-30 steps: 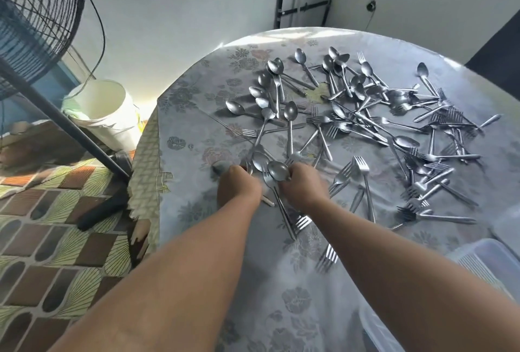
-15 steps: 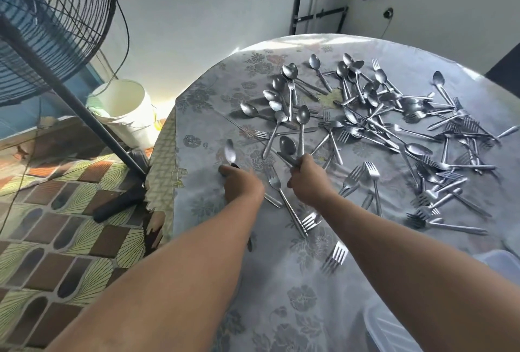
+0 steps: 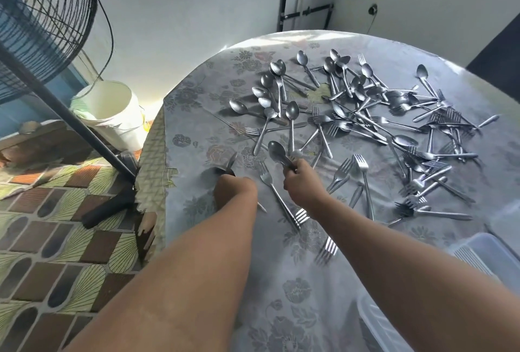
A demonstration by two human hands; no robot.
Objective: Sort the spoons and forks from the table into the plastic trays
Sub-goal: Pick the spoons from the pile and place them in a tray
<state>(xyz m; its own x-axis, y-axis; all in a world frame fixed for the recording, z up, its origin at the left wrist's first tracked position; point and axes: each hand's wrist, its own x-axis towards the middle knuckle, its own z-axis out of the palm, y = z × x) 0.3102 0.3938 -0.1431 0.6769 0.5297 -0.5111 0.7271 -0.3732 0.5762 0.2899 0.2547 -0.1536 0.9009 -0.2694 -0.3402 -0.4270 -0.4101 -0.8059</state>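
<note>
Both hands have lifted a little since a moment ago, and each one has kept its spoon. Before, the left spoon's bowl faced up flat; now it shows edge-on.

On the round table (image 3: 197, 115) with its flowery cloth, the left hand (image 3: 235, 189) is curled tight round the handle of a spoon (image 3: 230, 164). Its bowl sticks out at 12 o'clock from the fist. From behind I see only knuckles, so I cannot tell just how each finger lies.

At 3 o'clock from it, the right hand (image 3: 302, 185) has its fingers wrapped round the handle of another spoon (image 3: 277, 151). That bowl points to 11 o'clock, above the cloth.

Between the two hands a fork (image 3: 274, 191) lies flat on the cloth, tines toward 11 o'clock. Another fork (image 3: 326, 250) lies at 5 o'clock from the right hand, partly under the arm.

The big pile of spoons and forks (image 3: 374, 118) is spread over the far half of the table, at 1 o'clock from the right hand, many crossing over each other.

A clear plastic tray (image 3: 478, 253) sits at the table's edge at 4 o'clock, behind the right arm. A second plastic tray (image 3: 377, 320) peeks out under that arm at 5 o'clock.

Off the table at 9 o'clock stand a white bucket (image 3: 112, 106) and a black standing fan (image 3: 45, 22).
</note>
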